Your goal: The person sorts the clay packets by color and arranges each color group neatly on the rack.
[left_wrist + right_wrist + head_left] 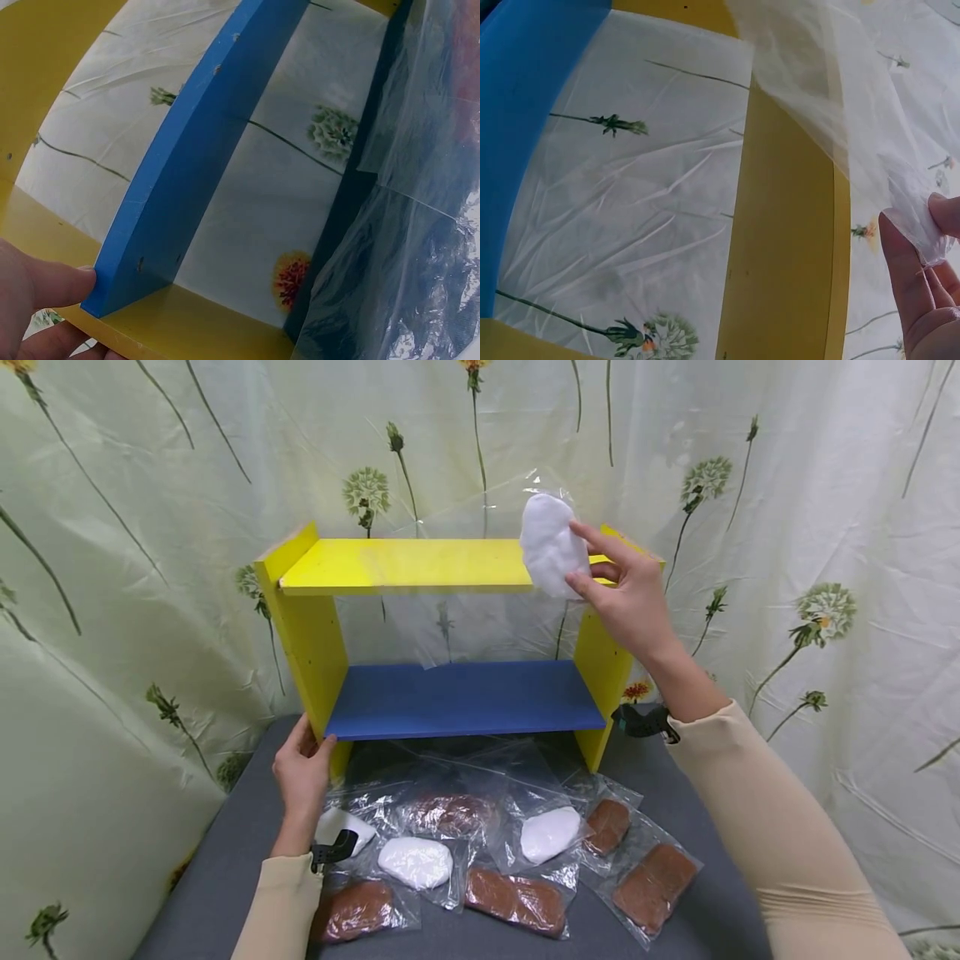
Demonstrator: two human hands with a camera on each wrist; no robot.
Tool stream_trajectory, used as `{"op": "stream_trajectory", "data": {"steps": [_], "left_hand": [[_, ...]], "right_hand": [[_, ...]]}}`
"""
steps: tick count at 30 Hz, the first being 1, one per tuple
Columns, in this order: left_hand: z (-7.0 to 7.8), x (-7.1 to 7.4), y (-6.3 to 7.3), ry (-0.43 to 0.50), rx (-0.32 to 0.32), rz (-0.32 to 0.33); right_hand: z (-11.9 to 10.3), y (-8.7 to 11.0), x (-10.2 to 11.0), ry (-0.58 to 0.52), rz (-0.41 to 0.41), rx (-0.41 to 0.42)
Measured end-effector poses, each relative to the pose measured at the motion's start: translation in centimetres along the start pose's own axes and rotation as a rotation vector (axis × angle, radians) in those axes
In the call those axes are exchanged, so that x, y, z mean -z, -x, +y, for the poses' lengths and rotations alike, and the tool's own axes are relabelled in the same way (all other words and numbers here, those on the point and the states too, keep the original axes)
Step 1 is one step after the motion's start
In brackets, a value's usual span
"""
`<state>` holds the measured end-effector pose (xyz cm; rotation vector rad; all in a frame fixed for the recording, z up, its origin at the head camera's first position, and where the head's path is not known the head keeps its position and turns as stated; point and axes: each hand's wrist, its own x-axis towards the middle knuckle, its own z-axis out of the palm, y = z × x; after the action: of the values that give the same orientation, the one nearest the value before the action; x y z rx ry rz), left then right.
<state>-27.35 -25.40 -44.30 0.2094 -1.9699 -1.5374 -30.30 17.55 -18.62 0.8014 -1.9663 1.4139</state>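
**White slab aloft, shelf unit held at its corner**

In the head view, our right hand (630, 597) pinches a bagged white slab (551, 547) at its edge, thumb opposite fingers, before the right end of the yellow top shelf (333, 564). Our left hand (302, 772) grips the lower left of the shelf unit (303, 643), beside the blue lower shelf (465, 702). With so narrow a pinch, we judge the slab could slip or swing, and its loose film could snag on the top shelf's edge. Clear bags overlap on the grey counter (225, 860), some holding white slabs (416, 862), others brown slabs (517, 902); catching one might drag its neighbours.

In the left wrist view, our thumb presses the blue shelf's end while the other fingers curl around the yellow side panel (172, 326); if that grip loosened, we think the unit might shift under a knock. Glossy bag film (420, 255) lies at the right.

In the right wrist view, we see clear plastic bunched between thumb and fingers; the slab itself we cannot make out
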Motion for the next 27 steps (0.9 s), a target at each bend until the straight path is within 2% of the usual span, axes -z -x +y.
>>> {"op": "stream_trajectory", "data": {"steps": [9,13,20,27], "left_hand": [[-0.1,0.0,0.1,-0.021,-0.018,0.007],[0.0,0.0,0.1,-0.021,-0.024,0.011],[0.0,-0.1,0.1,-0.011,-0.024,0.014],[0.0,0.0,0.0,-0.017,-0.023,0.02]], "right_hand": [[1.4,-1.8,0.9,-0.059,0.039,-0.093],[1.7,-2.3,1.2,-0.027,0.061,-0.128],[2.3,-2.8,1.7,0.133,0.109,-0.19],[3.1,-3.7,2.4,0.39,0.06,-0.204]]}}
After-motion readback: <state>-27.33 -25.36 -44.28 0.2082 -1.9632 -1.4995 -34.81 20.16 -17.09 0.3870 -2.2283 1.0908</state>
